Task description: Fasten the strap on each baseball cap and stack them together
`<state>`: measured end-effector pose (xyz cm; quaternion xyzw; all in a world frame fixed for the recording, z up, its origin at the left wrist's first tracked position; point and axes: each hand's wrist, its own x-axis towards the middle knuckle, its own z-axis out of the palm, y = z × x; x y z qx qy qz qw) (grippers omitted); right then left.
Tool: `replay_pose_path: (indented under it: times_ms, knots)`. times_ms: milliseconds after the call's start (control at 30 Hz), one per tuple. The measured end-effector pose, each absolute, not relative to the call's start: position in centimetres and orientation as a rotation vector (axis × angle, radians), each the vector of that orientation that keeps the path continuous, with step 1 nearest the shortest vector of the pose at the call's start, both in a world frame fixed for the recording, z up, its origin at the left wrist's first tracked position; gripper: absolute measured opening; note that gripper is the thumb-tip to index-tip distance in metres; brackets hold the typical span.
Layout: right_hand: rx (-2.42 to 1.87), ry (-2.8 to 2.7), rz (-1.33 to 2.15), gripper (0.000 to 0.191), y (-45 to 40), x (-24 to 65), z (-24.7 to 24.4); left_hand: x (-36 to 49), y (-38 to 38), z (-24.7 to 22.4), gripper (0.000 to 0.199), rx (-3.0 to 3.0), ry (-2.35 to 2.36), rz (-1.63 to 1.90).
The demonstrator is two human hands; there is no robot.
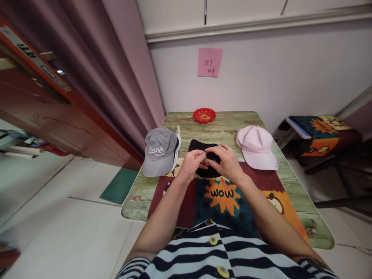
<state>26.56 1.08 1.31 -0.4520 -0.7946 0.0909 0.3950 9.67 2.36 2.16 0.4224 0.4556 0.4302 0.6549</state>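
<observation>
A black cap (200, 145) lies at the middle of the table, partly hidden behind my hands. My left hand (192, 163) pinches a small part at the cap's strap, its fingers pressed together. From the right, my right hand (226, 162) grips the black strap between thumb and fingers, touching the same spot. A grey cap (159, 149) with white lettering rests on the left, with a white brim or cap partly showing behind it. The pink cap (257, 145) sits to the right, its brim toward me.
A red scalloped dish (204, 115) stands at the table's far edge. Under the caps is a colourful mat (222, 193) on the green wood-patterned table (139, 199). A pink note (209, 62) is on the wall. To the left is a brown door (58, 112); at right, a stool-like object.
</observation>
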Motion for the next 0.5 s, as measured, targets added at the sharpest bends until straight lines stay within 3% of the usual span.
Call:
replay_pose_path:
  times_ms: [200, 500]
  knots:
    - [-1.12, -1.99, -0.037, 0.013, 1.2, 26.0, 0.9, 9.6, 2.3, 2.4, 0.019, 1.01, 1.057, 1.001]
    - [-1.163, -1.892, 0.03, 0.012, 0.7, 25.7, 0.7, 9.6, 2.2, 2.6, 0.013, 0.898, 1.204, 0.987]
